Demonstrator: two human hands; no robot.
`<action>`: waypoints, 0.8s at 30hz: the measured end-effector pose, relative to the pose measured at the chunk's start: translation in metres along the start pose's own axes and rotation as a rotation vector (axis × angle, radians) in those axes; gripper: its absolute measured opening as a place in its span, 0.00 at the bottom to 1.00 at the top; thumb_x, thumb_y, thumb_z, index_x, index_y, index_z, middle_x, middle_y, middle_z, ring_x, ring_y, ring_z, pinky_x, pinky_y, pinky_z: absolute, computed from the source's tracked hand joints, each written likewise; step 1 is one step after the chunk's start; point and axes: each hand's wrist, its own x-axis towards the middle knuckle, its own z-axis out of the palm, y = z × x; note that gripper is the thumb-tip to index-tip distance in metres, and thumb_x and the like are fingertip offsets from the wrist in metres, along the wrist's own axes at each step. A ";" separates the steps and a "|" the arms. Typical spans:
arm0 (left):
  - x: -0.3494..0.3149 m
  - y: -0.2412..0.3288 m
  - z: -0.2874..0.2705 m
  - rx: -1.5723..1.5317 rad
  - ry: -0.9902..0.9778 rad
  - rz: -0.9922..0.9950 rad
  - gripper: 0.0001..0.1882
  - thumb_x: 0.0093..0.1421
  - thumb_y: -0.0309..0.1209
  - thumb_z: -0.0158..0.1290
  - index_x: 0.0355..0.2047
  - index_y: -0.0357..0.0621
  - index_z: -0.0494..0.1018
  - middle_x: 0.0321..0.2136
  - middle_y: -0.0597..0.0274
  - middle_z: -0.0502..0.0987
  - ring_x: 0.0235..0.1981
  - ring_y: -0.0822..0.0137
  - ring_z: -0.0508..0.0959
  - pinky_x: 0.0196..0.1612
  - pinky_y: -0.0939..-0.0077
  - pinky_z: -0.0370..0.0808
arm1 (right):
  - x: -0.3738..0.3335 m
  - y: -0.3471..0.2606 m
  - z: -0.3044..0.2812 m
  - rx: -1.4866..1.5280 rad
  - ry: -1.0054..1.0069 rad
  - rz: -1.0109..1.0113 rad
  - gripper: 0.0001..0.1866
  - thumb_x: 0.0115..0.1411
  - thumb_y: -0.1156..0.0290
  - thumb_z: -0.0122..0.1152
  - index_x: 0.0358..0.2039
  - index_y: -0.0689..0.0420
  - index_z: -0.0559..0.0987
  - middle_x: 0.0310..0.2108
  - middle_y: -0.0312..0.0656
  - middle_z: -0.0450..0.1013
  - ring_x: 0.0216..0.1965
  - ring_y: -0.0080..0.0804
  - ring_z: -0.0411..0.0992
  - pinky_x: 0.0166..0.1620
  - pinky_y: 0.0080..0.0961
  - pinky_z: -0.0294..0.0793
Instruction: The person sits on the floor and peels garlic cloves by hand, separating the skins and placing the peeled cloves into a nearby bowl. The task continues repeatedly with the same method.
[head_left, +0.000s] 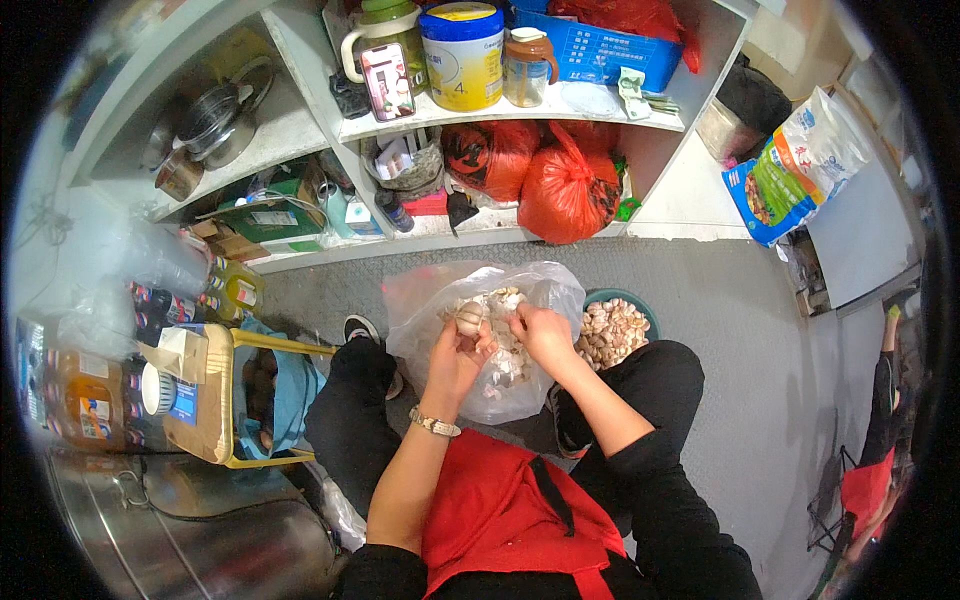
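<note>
A whole garlic bulb (469, 318) is held in the fingers of my left hand (458, 350), above an open clear plastic bag (415, 310). Close by on the right, my right hand (543, 335) has its fingers bent together over the bag; what they pinch, if anything, is hidden. Loose garlic and papery skins (508, 365) lie in the bag beneath both hands. A green basin (648, 308) full of separated garlic cloves (612, 330) stands right of the bag, partly behind my right knee.
Ahead stands a white shelf (400, 127) with a phone (388, 80), a milk powder tin (463, 60) and red plastic bags (568, 195). On the left are a yellow-framed stool (232, 400), drink bottles (90, 395) and a metal drum (190, 520). A printed sack (795, 165) sits far right.
</note>
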 end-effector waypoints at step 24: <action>-0.007 0.000 0.014 1.069 0.166 0.214 0.19 0.64 0.43 0.42 0.45 0.40 0.62 0.25 0.62 0.72 0.19 0.76 0.71 0.18 0.82 0.69 | -0.007 -0.037 -0.024 0.437 -0.271 -0.135 0.25 0.57 0.64 0.56 0.52 0.55 0.61 0.24 0.46 0.72 0.27 0.42 0.73 0.32 0.34 0.71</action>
